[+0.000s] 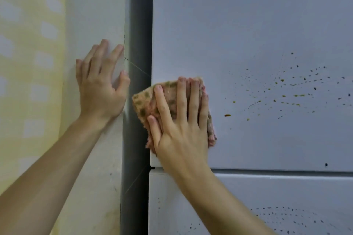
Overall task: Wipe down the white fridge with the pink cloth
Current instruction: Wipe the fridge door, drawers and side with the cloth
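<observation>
Two bare arms (47, 168) reached up. The right hand (179, 120), fingers straight, pressed the pink cloth (141, 105) on the white fridge (248, 25) near its left edge; the left hand (101, 86) rested open on the wall (91, 5), holding nothing. Many spots (286, 89) dotted the fridge to the right and below, so most wiping looked undone.

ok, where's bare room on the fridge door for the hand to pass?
Bare: the upper door above the cloth and spatter, and the strip between the right hand and the spatter's left edge. Crowded: the door's right side and the lower door bottom, both speckled. The left hand rests on the wall.
</observation>
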Action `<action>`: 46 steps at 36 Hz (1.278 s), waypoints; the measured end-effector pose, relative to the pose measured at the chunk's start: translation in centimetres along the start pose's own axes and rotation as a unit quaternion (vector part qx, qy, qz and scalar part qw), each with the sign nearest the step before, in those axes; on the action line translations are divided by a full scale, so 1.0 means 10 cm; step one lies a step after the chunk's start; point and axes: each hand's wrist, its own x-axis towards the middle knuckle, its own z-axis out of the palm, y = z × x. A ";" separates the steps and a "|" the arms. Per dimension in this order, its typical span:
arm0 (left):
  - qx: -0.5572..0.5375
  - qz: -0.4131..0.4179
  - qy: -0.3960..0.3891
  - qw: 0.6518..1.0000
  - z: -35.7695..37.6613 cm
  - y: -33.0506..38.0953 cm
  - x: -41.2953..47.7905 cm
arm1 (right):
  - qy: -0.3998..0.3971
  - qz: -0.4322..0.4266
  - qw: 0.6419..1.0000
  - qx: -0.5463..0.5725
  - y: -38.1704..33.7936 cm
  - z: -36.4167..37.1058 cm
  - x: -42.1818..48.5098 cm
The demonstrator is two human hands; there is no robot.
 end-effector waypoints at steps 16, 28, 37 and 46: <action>-0.015 0.010 0.010 1.000 0.01 0.05 -0.11 | -0.026 -0.084 0.996 0.009 0.32 -0.09 -0.47; -0.035 0.054 -0.003 0.998 0.01 0.64 -0.43 | 0.058 0.012 0.998 -0.003 0.53 -0.19 0.23; -0.123 0.064 -0.042 0.989 0.21 1.18 -0.79 | 0.013 0.030 0.999 -0.013 0.66 -0.22 -0.46; -0.197 0.037 -0.006 0.980 0.24 1.19 -0.81 | 0.085 -0.009 0.995 -0.041 0.74 -0.33 0.28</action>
